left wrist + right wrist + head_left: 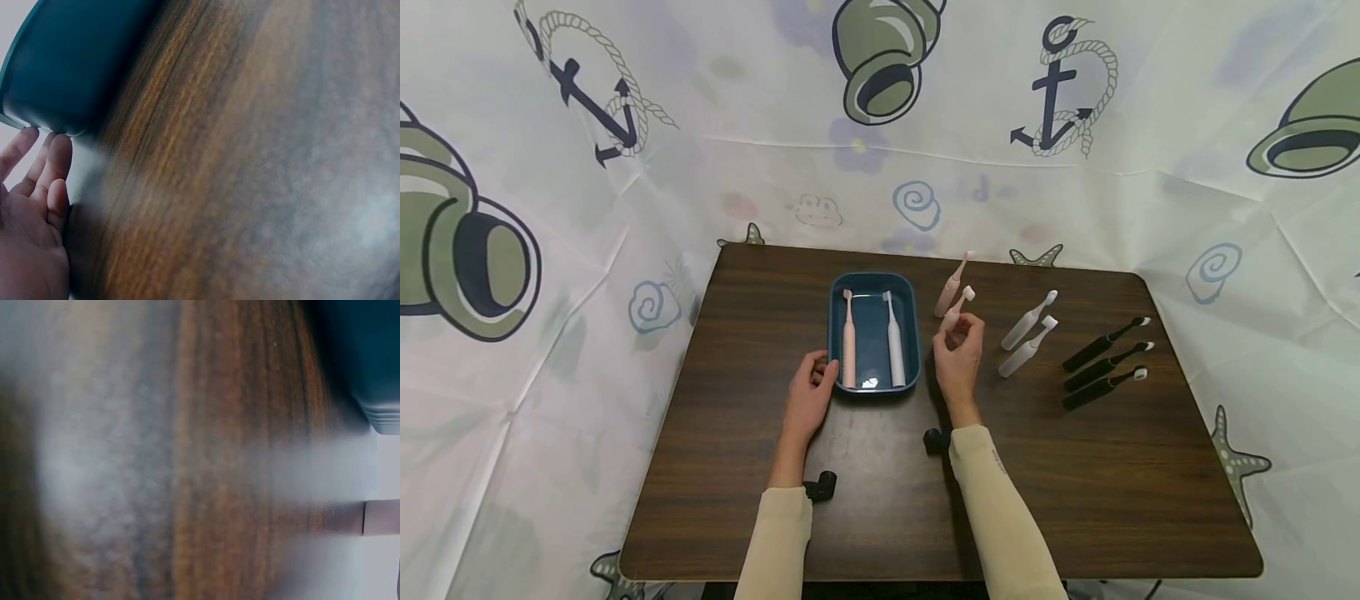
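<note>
In the head view a blue tray [874,280] holds a pink electric toothbrush [849,343] on its left and a white electric toothbrush [896,346] on its right, both heads pointing away. My left hand [808,398] touches the tray's near left side; the left wrist view shows its fingertips against the tray wall [59,69], fingers loosely extended. To the right of the tray, my right hand [958,358] pinches the handle of a pink toothbrush [956,314] between thumb and fingers. Another pink toothbrush [949,292] lies just beyond it.
Two white toothbrushes [1021,331] lie right of my right hand. Farther right are three black toothbrushes [1090,353], side by side. All rest on a dark wooden table [880,492]; a patterned cloth [760,175] hangs behind it.
</note>
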{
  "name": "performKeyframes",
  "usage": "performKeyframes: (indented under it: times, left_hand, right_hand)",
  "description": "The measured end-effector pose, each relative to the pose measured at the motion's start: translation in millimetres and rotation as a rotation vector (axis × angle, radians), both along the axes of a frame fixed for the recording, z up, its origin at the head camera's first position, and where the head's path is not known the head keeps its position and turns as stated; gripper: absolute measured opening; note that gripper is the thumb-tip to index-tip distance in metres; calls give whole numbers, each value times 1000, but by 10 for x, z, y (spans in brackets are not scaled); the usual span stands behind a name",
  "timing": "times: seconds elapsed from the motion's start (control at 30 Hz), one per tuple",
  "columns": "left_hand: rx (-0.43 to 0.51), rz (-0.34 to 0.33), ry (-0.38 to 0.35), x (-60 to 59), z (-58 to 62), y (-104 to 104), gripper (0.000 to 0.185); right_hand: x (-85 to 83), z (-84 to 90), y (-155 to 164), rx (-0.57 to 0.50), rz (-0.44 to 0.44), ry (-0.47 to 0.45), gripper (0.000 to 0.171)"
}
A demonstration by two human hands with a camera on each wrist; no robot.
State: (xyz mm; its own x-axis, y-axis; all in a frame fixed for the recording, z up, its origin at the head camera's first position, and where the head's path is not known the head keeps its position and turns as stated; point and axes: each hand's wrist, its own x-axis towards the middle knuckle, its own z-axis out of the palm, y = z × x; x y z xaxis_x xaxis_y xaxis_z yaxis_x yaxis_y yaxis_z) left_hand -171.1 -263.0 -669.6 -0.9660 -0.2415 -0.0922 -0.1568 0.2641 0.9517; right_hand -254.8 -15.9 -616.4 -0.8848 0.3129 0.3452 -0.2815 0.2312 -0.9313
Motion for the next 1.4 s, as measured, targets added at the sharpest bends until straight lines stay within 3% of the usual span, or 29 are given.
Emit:
performKeyframes:
  times: [0.8,1.03,1.4]
  left_hand:
    - [-8,-6,-2,-5,17,9,53]
    - [4,-9,4,-4,22,-11,56]
    - [-15,2,-4,34,18,-3,56]
  right_hand:
    - [86,24,20,19,-23,17,46]
    - [-4,-228,105,-51,-53,-17,50]
    - [246,-3,68,-57,-78,-25,40]
